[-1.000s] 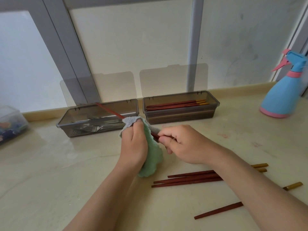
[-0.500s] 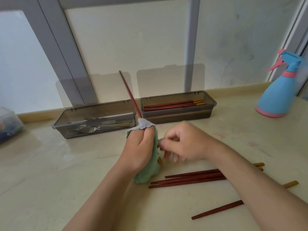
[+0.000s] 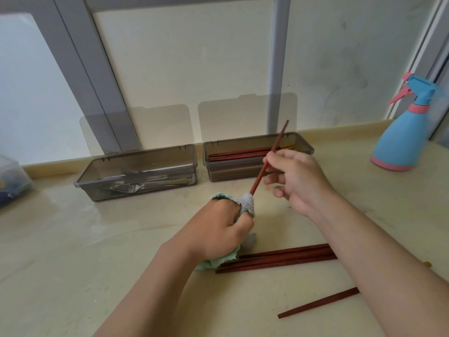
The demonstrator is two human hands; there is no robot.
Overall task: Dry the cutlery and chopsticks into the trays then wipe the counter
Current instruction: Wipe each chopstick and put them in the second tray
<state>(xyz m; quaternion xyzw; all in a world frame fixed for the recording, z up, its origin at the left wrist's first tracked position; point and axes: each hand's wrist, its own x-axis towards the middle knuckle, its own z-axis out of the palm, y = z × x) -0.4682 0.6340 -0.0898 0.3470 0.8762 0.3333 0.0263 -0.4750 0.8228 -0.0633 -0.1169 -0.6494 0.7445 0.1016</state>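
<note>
My left hand [image 3: 218,229] grips a green and grey cloth [image 3: 246,203], wrapped round the lower end of a red-brown chopstick [image 3: 277,144]. That chopstick slants up to the right over the right tray. My right hand [image 3: 296,181] pinches its shaft near the middle. The right tray [image 3: 306,147] holds several red-brown chopsticks. The left tray [image 3: 136,164] holds forks and other metal cutlery. More chopsticks [image 3: 284,259] lie on the counter in front of my hands, and one lone chopstick [image 3: 318,302] lies nearer to me.
A blue and pink spray bottle [image 3: 403,135] stands at the far right of the beige counter [image 3: 73,251]. A clear plastic box [image 3: 12,178] sits at the left edge. Both trays have lids standing open against the window frame [image 3: 274,69].
The chopstick has swung from leaning left to leaning right, its tip now over the right tray. My right hand moved up from the low end to pinch the shaft.
</note>
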